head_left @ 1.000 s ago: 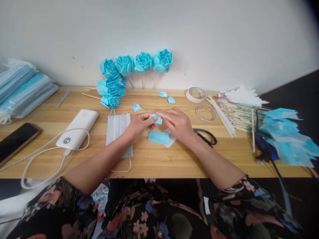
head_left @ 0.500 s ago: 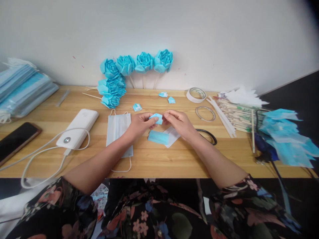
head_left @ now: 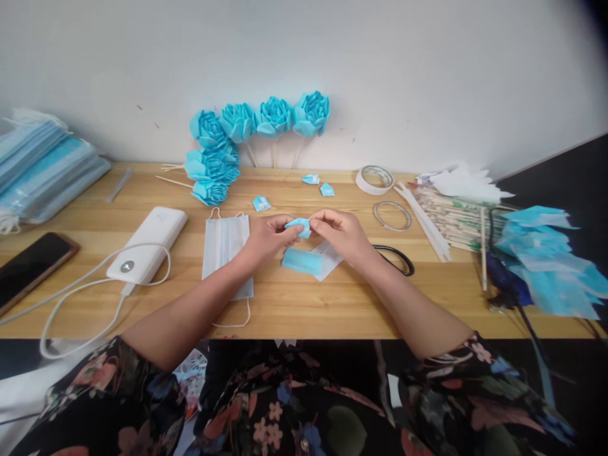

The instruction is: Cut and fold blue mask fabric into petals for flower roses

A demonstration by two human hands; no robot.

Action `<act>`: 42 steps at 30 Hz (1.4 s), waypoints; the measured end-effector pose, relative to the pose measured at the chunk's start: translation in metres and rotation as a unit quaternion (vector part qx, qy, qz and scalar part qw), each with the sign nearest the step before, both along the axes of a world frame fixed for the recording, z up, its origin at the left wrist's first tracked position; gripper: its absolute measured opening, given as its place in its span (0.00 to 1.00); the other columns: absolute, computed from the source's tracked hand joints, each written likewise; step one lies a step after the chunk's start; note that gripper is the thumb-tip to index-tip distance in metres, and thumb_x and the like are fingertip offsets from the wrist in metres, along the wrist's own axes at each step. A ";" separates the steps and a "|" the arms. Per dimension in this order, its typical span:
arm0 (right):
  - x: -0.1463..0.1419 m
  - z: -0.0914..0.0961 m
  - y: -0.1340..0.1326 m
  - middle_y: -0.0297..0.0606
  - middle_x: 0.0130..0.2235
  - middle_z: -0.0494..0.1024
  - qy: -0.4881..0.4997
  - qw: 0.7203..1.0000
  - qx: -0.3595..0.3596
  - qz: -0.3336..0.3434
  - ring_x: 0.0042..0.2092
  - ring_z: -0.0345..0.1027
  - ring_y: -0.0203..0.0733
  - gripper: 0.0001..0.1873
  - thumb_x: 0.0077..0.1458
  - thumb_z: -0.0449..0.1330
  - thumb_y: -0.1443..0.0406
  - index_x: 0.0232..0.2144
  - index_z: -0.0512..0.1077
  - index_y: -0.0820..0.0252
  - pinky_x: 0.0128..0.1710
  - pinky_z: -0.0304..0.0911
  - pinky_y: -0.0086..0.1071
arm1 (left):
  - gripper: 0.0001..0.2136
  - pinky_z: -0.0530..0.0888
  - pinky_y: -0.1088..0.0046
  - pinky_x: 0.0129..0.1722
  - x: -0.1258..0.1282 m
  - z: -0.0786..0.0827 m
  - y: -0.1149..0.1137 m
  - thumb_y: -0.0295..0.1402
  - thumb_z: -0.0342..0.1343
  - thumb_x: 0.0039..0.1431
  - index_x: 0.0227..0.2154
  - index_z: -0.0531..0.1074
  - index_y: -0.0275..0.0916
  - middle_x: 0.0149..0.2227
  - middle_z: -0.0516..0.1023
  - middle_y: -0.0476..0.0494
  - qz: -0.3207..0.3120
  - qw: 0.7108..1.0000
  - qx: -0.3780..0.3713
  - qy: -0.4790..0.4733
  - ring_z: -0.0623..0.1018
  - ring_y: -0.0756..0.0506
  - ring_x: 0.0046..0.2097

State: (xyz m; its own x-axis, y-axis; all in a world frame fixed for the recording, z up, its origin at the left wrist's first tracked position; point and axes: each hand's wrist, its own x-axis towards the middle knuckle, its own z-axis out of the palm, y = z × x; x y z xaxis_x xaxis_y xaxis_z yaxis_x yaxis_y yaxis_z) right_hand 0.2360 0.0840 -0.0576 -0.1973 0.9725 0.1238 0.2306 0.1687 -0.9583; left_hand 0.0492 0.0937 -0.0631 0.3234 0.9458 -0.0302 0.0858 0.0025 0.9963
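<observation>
A small folded piece of blue mask fabric (head_left: 303, 225) is pinched between thumb and fingers of my left hand (head_left: 272, 239). My right hand (head_left: 342, 235) has its thumb and forefinger closed on the right edge of that same piece. Just beneath the hands lie a flat blue fabric strip (head_left: 301, 261) and a white fabric piece (head_left: 330, 263), partly covered by my right hand. Beyond them are several small folded blue petals, one of them a petal (head_left: 261, 203) with a white patch. A whole face mask (head_left: 223, 244) lies beside my left forearm, which overlaps it.
Blue fabric roses (head_left: 274, 117) on sticks lean at the wall. Tape rolls (head_left: 375, 180), wooden sticks (head_left: 456, 218) and blue scraps (head_left: 546, 259) lie at right. On the left are a power bank (head_left: 152, 244) with a cable, a phone (head_left: 33, 269) and a mask stack (head_left: 47, 168).
Both hands stay almost in place. The right fingers have come against the piece's upper right edge, and the piece looks more creased or tilted than before.
</observation>
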 end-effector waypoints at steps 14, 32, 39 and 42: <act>-0.003 0.003 -0.002 0.32 0.29 0.72 0.012 1.000 -0.014 0.017 0.31 0.63 0.35 0.09 0.53 0.63 0.59 0.29 0.71 0.59 0.33 0.59 0.32 | 0.11 0.71 0.76 0.29 -0.001 0.002 0.001 0.40 0.61 0.52 0.25 0.74 0.36 0.23 0.76 0.48 0.053 0.998 0.020 -0.007 0.72 0.52 0.26; -0.003 0.002 -0.001 0.33 0.30 0.74 -0.005 1.000 0.011 -0.023 0.33 0.65 0.36 0.10 0.56 0.60 0.58 0.29 0.72 0.58 0.35 0.60 0.33 | 0.11 0.72 0.76 0.29 -0.001 0.003 0.001 0.40 0.61 0.51 0.25 0.74 0.36 0.24 0.77 0.48 0.037 0.999 0.011 0.005 0.73 0.52 0.26; -0.005 0.000 -0.001 0.31 0.27 0.71 -0.007 1.000 -0.002 -0.018 0.29 0.62 0.35 0.11 0.53 0.63 0.57 0.27 0.71 0.58 0.32 0.58 0.31 | 0.13 0.71 0.76 0.28 0.000 -0.002 0.000 0.43 0.62 0.51 0.25 0.73 0.37 0.23 0.75 0.49 0.018 1.000 0.022 0.010 0.74 0.51 0.27; -0.005 0.000 -0.002 0.32 0.27 0.72 -0.007 1.000 -0.001 -0.021 0.29 0.63 0.35 0.11 0.53 0.63 0.57 0.26 0.70 0.57 0.31 0.59 0.32 | 0.13 0.71 0.76 0.29 -0.001 -0.003 0.000 0.43 0.62 0.52 0.25 0.73 0.37 0.24 0.76 0.49 0.014 0.999 0.023 0.018 0.73 0.51 0.27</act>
State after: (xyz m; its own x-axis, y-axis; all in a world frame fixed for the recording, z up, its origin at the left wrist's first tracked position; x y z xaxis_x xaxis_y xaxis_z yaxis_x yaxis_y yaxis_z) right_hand 0.2311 0.0824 -0.0572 -0.1589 0.9801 0.1193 0.2506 0.1570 -0.9553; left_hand 0.0486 0.0935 -0.0657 0.2961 0.9552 0.0022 0.1214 -0.0399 0.9918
